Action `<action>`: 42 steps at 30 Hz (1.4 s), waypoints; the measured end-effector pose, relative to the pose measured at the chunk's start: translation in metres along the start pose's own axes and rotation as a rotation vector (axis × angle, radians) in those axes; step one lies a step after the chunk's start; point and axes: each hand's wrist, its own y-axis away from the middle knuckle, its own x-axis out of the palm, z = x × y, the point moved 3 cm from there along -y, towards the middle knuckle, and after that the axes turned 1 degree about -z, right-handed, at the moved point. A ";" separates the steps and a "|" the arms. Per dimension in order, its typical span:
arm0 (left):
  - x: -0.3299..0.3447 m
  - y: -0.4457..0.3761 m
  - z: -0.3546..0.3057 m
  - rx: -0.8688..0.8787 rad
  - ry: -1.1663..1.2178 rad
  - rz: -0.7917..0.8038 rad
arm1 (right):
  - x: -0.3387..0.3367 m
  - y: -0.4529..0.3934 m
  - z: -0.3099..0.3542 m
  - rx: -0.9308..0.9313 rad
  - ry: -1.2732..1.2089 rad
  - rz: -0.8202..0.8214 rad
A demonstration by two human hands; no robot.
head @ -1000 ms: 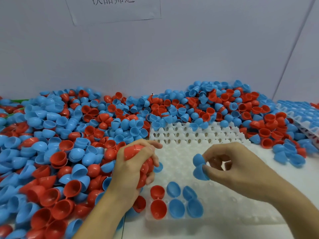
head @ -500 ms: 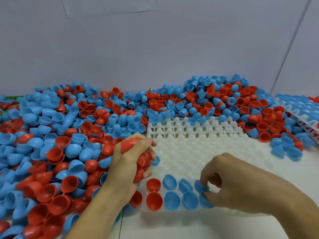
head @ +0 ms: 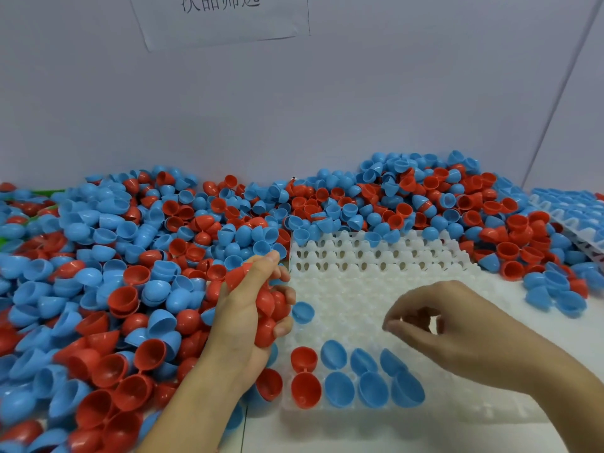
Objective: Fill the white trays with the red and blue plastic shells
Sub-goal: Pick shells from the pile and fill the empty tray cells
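Note:
A white dimpled tray [head: 376, 289] lies in front of me. Its near-left corner holds a red shell pair [head: 304, 377] and three blue shell pairs [head: 369, 377]. One loose blue shell [head: 303, 312] sits on the tray's left edge. My left hand [head: 248, 318] grips a bunch of red shells [head: 269, 304] at the tray's left side. My right hand [head: 447, 331] hovers above the tray's near middle with fingers loosely curled and nothing in them.
A deep pile of red and blue shells [head: 163, 256] covers the table to the left and behind the tray. A second tray filled with blue shells [head: 575, 210] sits at the far right. A paper sign [head: 222, 18] hangs on the grey wall.
My right hand set its blue shell pair into the tray's front row and has lifted away without it. My left hand keeps its bunch of red shells.

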 end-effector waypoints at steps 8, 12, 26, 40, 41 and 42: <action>-0.007 -0.006 0.003 0.004 -0.018 -0.089 | 0.033 -0.062 0.047 -0.191 0.114 -0.054; -0.011 -0.006 0.000 0.009 0.000 -0.117 | 0.055 -0.087 0.061 -0.227 0.199 0.080; -0.022 -0.011 0.001 -0.003 0.013 -0.264 | -0.015 -0.094 0.116 -0.050 0.294 0.657; -0.019 -0.008 0.000 -0.014 -0.108 -0.199 | -0.007 -0.090 0.114 -0.234 -0.183 -0.058; -0.019 -0.008 0.000 -0.018 -0.139 -0.182 | -0.002 -0.085 0.106 -0.213 -0.201 -0.061; -0.019 -0.007 0.001 -0.019 -0.168 -0.164 | 0.004 -0.082 0.098 -0.198 -0.207 -0.065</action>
